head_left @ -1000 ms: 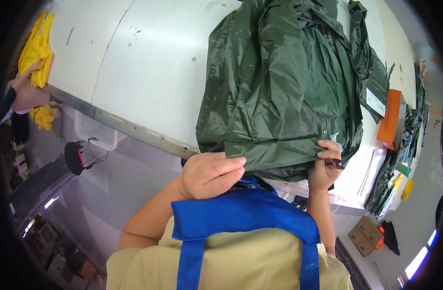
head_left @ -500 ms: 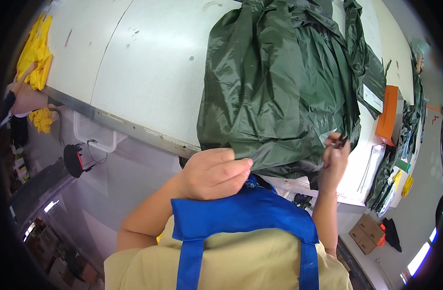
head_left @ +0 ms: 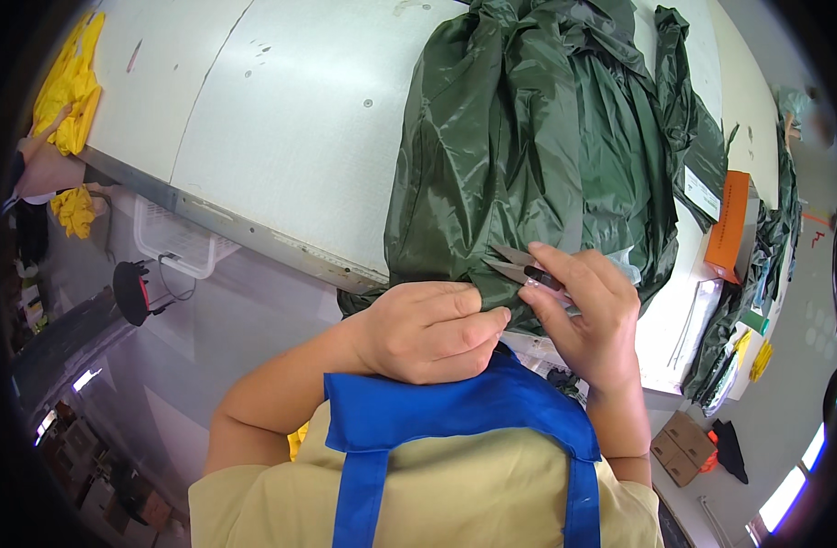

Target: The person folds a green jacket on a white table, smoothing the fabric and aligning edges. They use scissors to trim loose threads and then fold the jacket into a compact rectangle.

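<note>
A dark green, shiny waterproof garment [head_left: 491, 173] lies crumpled on the white table, its near edge drawn up to my body. My left hand [head_left: 434, 331] is closed, pinching a fold of that edge between thumb and fingers. In my right hand [head_left: 594, 306] I hold a small pair of thread snips [head_left: 514, 265] with a black grip. Their two pointed blades are apart and lie over the green fabric, just beyond the left fingertips. A small clear plastic piece [head_left: 625, 265] shows on the fabric beside my right hand.
The white table [head_left: 290, 128] has a metal front edge. An orange box [head_left: 729, 224] and more green garments are at right. At far left, another person's hand [head_left: 64, 113] rests on yellow garments [head_left: 68, 91]. A white plastic basket [head_left: 176, 239] and cardboard boxes [head_left: 683, 446] sit lower down.
My right hand has moved left from the garment's right side, bringing the snips beside my left hand. The left hand has shifted slightly right with the fabric edge.
</note>
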